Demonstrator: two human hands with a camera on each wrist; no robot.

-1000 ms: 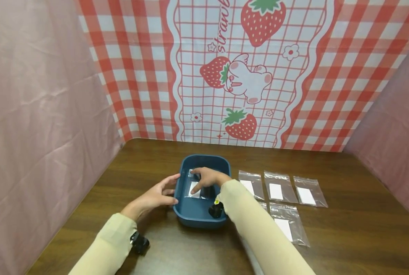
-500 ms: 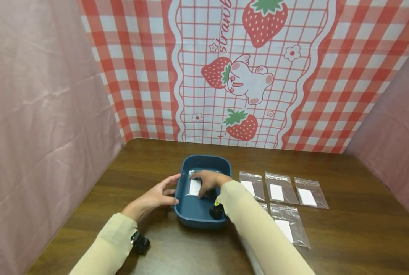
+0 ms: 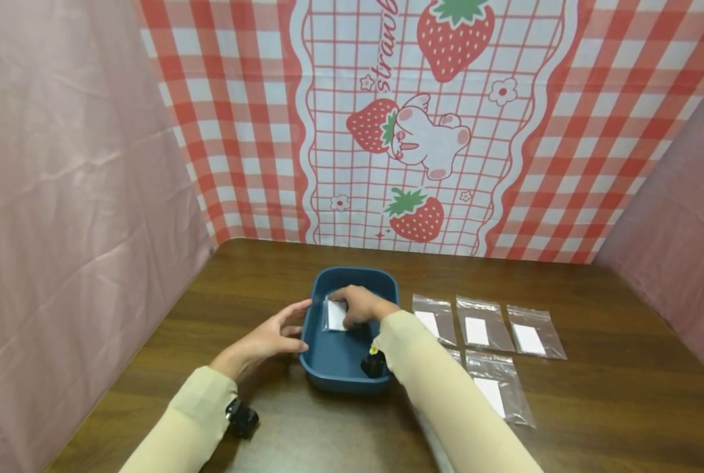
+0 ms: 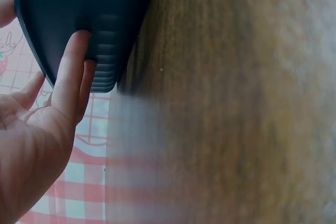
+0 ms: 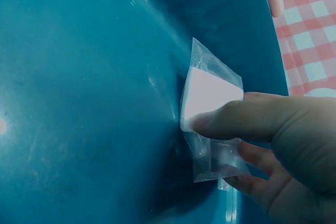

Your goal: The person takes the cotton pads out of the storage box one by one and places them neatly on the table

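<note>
In the head view, a blue plastic bin [image 3: 328,368] stands on the table. My right hand [image 3: 360,305] is inside it and pinches a small clear zip bag [image 3: 335,316] with a white card in it. The right wrist view shows the thumb flat on the white card [image 5: 210,93], with the other fingers behind the bag. My left hand [image 3: 265,338] is at the bin's left side. Its fairly straight fingers [image 4: 68,77] touch the outer wall in the left wrist view, and a digit lies at the rim.
Right of the bin lie several clear zip bags with white cards, among them a far right bag [image 3: 535,332] and a near bag [image 3: 496,387]. Another is partly hidden by the right sleeve. A checked strawberry cloth [image 3: 257,131] hangs behind the wooden table [image 3: 624,394].
My right hand has closed its thumb and fingers on the bag, which has shifted slightly away toward the far end of the bin. The left hand has stayed still.
</note>
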